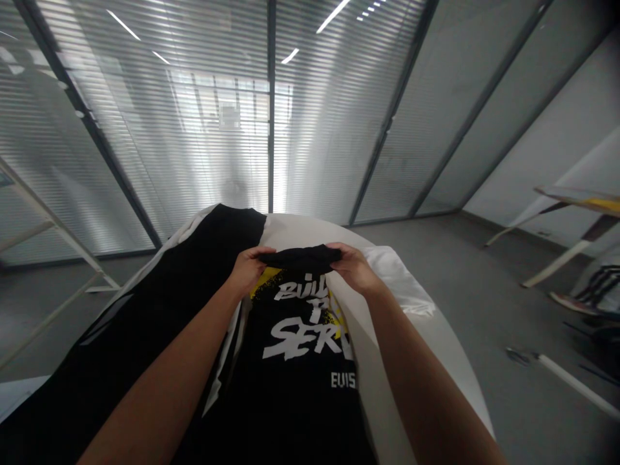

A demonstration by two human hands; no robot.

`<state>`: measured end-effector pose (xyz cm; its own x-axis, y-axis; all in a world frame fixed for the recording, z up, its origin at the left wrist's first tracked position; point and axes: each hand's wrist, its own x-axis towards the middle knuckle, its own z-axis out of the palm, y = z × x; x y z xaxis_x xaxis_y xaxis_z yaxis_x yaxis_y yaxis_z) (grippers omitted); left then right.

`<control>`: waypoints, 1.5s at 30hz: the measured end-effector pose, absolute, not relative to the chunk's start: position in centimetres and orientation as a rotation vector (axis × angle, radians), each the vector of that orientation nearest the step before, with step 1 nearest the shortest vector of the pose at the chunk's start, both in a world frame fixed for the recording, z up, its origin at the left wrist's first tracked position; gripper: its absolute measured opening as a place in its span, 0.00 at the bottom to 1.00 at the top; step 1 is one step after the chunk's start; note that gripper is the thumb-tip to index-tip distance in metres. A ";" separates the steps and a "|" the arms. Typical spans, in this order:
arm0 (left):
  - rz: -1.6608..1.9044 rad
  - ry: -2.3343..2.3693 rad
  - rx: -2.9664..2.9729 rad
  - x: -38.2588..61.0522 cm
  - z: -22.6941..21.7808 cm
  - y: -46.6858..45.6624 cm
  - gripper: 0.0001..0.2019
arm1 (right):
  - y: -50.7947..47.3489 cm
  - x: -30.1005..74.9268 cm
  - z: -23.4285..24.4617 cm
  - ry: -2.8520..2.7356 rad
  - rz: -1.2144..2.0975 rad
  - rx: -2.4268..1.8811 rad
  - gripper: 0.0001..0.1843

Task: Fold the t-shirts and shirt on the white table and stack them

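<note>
A black T-shirt [305, 400] with white lettering and yellow splashes lies lengthwise before me on a round white table [295, 226]. Its far edge is raised a little, pinched at both ends. My left hand [249, 271] grips the left end of that edge, thumb and fingers closed. At the right end, my right hand [356, 266] is closed on the cloth in the same way. Between the hands the black fabric is bunched into a narrow band. Along the left lies a larger black garment [159, 310], apart from my grip.
White crumpled cloth [400, 278] sits on the table's right side. A metal frame like a ladder [53, 219] stands at left. A wooden-legged table [576, 200] and a white pole [576, 384] are at right. Glass partitions with blinds [320, 129] rise behind.
</note>
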<state>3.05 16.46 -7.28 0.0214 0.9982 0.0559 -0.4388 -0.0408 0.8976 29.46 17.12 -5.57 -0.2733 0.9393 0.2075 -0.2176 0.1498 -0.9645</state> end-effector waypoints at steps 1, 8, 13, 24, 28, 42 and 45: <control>1.404 0.840 0.928 3.0 -7.4 16.5 0.13 | 17.2 29.6 -5.8 -1.377 1.371 -0.774 0.16; 1.389 0.848 1.149 2.2 -8.8 17.1 0.05 | 17.3 30.6 -6.3 -1.650 1.397 -0.792 0.05; 1.346 0.803 1.406 1.5 -9.4 17.5 0.12 | 17.4 30.4 -6.3 -1.603 1.513 -0.933 0.07; 1.396 1.219 1.475 2.1 -9.4 17.5 0.19 | 18.6 28.0 -7.9 -1.160 1.379 -1.484 0.10; 1.360 1.389 1.675 1.5 -9.8 18.0 0.18 | 18.5 27.8 -8.3 -1.197 1.426 -1.538 0.14; 1.149 1.604 1.744 0.7 -10.7 18.0 0.11 | 18.2 27.5 -7.7 -1.305 1.244 -1.590 0.30; 1.136 1.548 1.845 0.8 -10.8 18.2 0.11 | 18.4 27.4 -8.1 -1.218 1.203 -1.520 0.23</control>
<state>0.81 18.18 -10.80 0.0188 0.9568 0.2901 0.5638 -0.2498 0.7873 27.41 18.41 -8.09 0.0728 0.9813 -0.1782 0.1899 -0.1890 -0.9634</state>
